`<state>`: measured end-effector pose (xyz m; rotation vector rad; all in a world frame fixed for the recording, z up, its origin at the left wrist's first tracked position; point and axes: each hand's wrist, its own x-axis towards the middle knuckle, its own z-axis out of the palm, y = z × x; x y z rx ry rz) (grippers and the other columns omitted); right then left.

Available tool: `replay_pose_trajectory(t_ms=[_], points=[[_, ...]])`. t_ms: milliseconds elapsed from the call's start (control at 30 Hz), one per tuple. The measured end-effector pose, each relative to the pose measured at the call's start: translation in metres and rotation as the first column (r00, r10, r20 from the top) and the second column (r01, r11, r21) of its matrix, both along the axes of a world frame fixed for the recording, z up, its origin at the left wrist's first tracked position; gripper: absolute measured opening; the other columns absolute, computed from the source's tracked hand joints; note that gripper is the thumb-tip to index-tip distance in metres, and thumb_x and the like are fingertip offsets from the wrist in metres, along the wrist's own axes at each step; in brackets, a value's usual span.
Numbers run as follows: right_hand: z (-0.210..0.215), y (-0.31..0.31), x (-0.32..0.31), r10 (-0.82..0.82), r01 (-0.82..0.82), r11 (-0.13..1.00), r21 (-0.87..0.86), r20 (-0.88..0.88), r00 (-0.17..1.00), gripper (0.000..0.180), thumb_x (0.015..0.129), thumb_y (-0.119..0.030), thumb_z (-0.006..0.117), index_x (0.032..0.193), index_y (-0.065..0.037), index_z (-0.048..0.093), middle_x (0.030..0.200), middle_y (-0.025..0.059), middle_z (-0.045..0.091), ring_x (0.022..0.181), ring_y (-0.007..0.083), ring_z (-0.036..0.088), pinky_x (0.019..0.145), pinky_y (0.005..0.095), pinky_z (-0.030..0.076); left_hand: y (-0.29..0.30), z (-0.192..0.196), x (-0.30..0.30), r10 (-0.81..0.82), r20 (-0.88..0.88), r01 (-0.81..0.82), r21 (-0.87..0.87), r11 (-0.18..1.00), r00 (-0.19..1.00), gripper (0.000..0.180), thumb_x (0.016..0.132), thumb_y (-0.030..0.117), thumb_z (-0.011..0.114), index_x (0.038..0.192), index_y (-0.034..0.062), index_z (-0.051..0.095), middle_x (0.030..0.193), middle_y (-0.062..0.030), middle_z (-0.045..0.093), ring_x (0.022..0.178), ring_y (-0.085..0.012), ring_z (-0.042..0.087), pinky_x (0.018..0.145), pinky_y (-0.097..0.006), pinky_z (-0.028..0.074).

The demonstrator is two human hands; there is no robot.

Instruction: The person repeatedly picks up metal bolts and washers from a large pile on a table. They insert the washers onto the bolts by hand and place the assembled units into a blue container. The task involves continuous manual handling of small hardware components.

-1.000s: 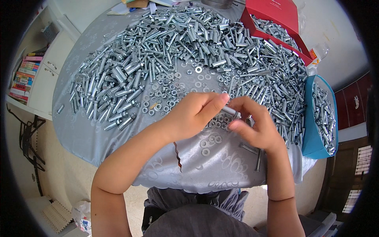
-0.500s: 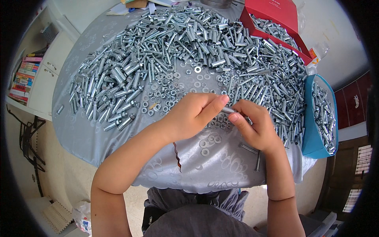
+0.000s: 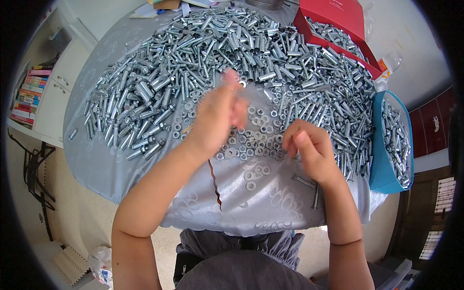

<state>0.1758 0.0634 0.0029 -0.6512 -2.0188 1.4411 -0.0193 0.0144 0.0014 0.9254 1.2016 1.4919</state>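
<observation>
My left hand (image 3: 217, 118) is smeared by motion over the middle of the table, above the loose washers (image 3: 261, 121) and near the edge of the metal sleeve pile (image 3: 251, 53). Whether its fingers hold anything is lost in the blur. To the right, my right hand (image 3: 309, 152) is closed, thumb bent against curled fingers; what they grip, if anything, is hidden. Just below it, two long bolts (image 3: 315, 197) lie on the cloth. A few flat washers (image 3: 251, 185) rest nearer to me. Left of my left hand are sleeve anchors with nuts (image 3: 152, 130).
A red box (image 3: 302, 30) of metal parts stands at the back right, a blue container (image 3: 379, 164) of bolts at the right edge. A grey patterned cloth (image 3: 183, 208) covers the round table. A wavy dark strip (image 3: 215, 186) lies near the front.
My hands have parted from the small metal piece they both held. My left hand moved away and up to the left; my right hand stays nearly in place with fingers more curled.
</observation>
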Motion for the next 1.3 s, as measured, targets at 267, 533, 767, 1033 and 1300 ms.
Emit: replay_pose_trajectory(t_ms=[267,533,767,1033,1300], points=[[0.002,0.004,0.0,-0.187,0.18,0.979,-0.101,-0.065,0.98,0.043,0.094,-0.034,0.037,0.07,-0.002,0.055,0.055,0.0,0.046,0.05,0.0068,0.043,0.048,0.0203,0.033,0.01,0.013,-0.085,0.298,0.604,-0.498,0.193,0.845,0.739,0.035,0.095,0.032,0.029,0.067,0.0116,0.035,0.055,0.0028,0.028,0.044,-0.0078,0.023,0.041,-0.023,0.021],[0.005,0.003,0.0,-0.226,0.209,0.966,-0.154,-0.098,0.969,0.042,0.094,-0.031,0.038,0.069,-0.002,0.054,0.053,0.0003,0.045,0.047,0.0064,0.042,0.046,0.0203,0.033,0.007,0.012,-0.098,0.353,0.608,-0.555,0.176,0.813,0.711,0.032,0.094,0.029,0.031,0.067,0.0112,0.035,0.055,0.0028,0.028,0.044,-0.0078,0.025,0.04,-0.023,0.022],[0.007,0.006,0.002,-0.274,0.264,0.958,-0.11,-0.081,0.958,0.039,0.093,-0.028,0.044,0.066,-0.002,0.054,0.053,-0.0008,0.046,0.047,0.0053,0.041,0.046,0.0199,0.031,0.012,0.006,-0.046,0.289,-0.025,-0.282,0.165,0.945,0.957,0.028,0.089,0.028,0.046,0.068,0.0092,0.047,0.059,0.0027,0.039,0.049,-0.0081,0.036,0.047,-0.022,0.031],[0.007,0.019,0.009,-0.396,0.395,0.918,-0.021,-0.063,0.916,0.032,0.09,-0.026,0.051,0.068,-0.002,0.056,0.055,-0.0019,0.047,0.049,0.0038,0.041,0.046,0.0187,0.031,0.006,-0.006,-0.011,0.161,-0.858,0.249,0.313,0.916,0.488,0.019,0.075,0.017,0.066,0.088,0.0048,0.059,0.085,-0.0048,0.06,0.074,-0.0173,0.055,0.069,-0.028,0.044],[0.011,0.044,0.027,-0.617,0.568,0.74,0.359,0.028,0.786,0.017,0.084,-0.016,0.058,0.08,0.001,0.058,0.064,0.0005,0.054,0.056,0.0049,0.045,0.052,0.0197,0.036,0.007,-0.013,-0.006,0.218,-0.934,0.319,0.306,0.897,0.283,0.02,0.076,0.019,0.063,0.091,0.0063,0.06,0.093,-0.0069,0.059,0.087,-0.0259,0.054,0.078,-0.036,0.042]])
